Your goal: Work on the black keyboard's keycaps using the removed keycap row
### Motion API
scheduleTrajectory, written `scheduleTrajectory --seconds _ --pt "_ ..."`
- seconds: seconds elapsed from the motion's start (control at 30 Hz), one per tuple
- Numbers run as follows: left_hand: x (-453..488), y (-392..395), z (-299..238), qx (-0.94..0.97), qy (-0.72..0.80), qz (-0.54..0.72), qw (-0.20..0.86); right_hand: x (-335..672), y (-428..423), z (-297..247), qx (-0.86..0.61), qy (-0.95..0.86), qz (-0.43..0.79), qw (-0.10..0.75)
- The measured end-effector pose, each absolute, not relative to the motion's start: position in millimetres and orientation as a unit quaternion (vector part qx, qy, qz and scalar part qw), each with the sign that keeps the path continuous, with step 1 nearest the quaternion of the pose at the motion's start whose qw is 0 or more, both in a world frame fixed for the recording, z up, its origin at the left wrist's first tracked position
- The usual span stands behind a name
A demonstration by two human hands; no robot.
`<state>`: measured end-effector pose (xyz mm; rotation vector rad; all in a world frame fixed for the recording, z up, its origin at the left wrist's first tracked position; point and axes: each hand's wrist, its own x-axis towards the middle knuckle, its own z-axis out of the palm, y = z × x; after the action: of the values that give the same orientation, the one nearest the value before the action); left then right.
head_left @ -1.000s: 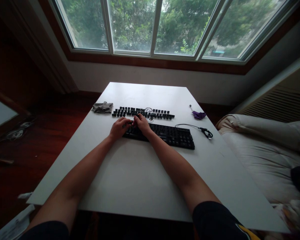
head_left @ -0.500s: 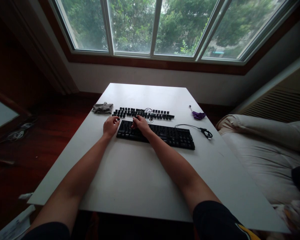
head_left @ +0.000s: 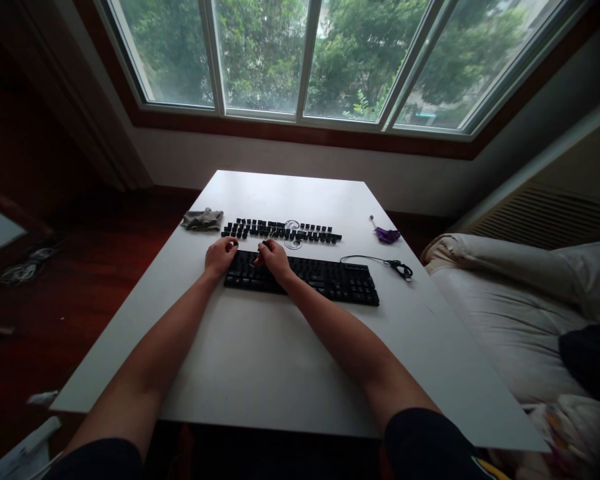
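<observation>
My left hand (head_left: 221, 255) curls beside the left end of the long black plastic keyboard (head_left: 320, 277) on the white rectangular surface (head_left: 280, 373); my right hand (head_left: 273, 259) bends over it. I cannot tell whether either holds anything.

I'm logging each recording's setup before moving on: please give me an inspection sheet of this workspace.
Surface: white table, bare nearest the person.
Work items: black keyboard; loose black keycaps in rows behind it.
Clutter: grey cloth at left; crumpled purple item at right.
Hands: left hand at the keyboard's left end, right hand over its left part; fingers curled, contents too small to tell.
Cables: black cable bundled right of the keyboard; pale cables on the floor.
Surroundings: window ahead, pale sofa at right.
</observation>
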<state>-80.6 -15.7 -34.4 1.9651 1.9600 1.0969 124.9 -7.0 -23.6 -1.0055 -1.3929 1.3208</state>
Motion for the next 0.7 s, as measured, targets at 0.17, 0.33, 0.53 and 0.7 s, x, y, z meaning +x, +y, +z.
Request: scheduleTrajectory --seconds 0.17,0.33,0.53,0.7 --pt "-83.2 -18.0 -34.6 0.627 0.665 0.391 0.111 187.8 -37.1 -2.0 -0.409 -0.610 0.470 0.489" --pt "-75.0 -7.2 -28.9 0.679 0.626 0.378 0.062 267.4 -83.3 -6.8 -0.475 -0.601 0.396 0.506" --pt "-55.9 18.6 -15.2 0.713 0.622 0.324 -0.017 288.3 -95.3 -12.2 -0.485 -0.563 0.434 0.509" --pt "-46.6 34.8 -9.7 0.739 0.610 0.285 -0.018 279.6 -101.4 -17.0 -0.502 -0.640 0.341 0.471"
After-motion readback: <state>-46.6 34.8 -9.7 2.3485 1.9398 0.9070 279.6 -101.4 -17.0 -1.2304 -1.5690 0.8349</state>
